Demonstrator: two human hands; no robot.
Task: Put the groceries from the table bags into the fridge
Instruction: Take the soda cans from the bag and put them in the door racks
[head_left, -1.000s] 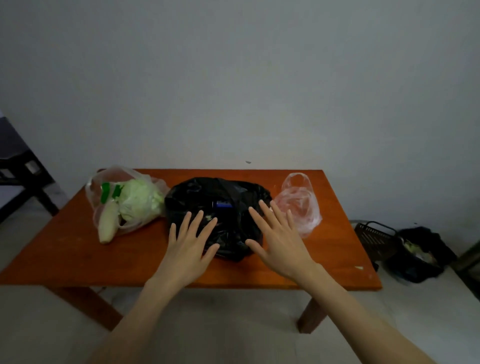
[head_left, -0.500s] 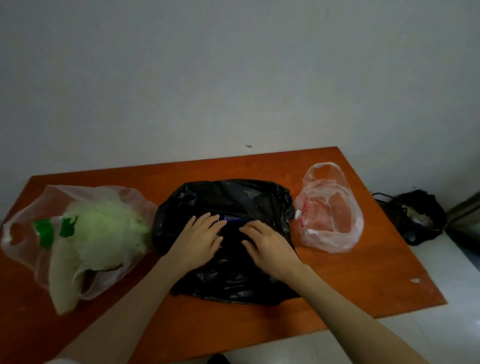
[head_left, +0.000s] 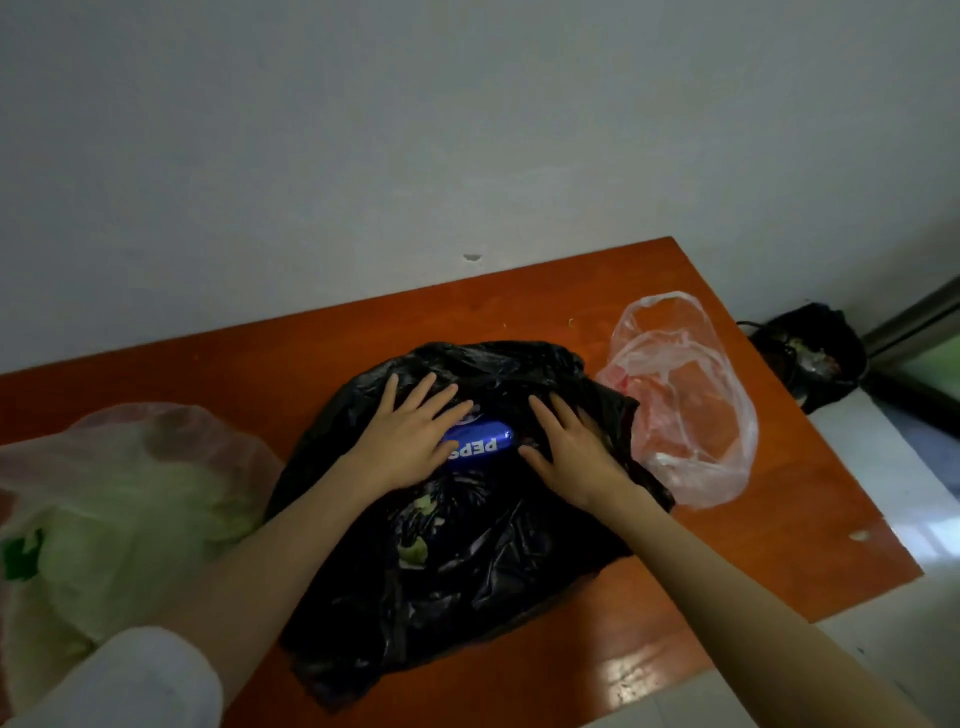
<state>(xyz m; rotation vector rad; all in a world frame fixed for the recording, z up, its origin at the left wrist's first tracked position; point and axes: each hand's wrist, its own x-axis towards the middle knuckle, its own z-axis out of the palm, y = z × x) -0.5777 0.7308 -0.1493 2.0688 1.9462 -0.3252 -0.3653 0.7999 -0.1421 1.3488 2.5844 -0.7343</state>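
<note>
From the head camera, a black bag (head_left: 467, 545) lies crumpled in the middle of the orange worktop (head_left: 779, 530). Both hands rest on its top, either side of a blue Pepsi can (head_left: 480, 444) that shows through the bag's opening. The left hand (head_left: 410, 441) lies flat with its fingers (head_left: 415, 392) straight and spread wide, holding nothing, the thumb touching the can. The right hand (head_left: 571, 452) is also flat with fingers straight, pressing the black plastic just beside the can. At the left a clear bag (head_left: 104, 493) holds a pale green cabbage (head_left: 130, 545). At the right a pink-tinted clear bag (head_left: 685, 405) touches the black one.
</note>
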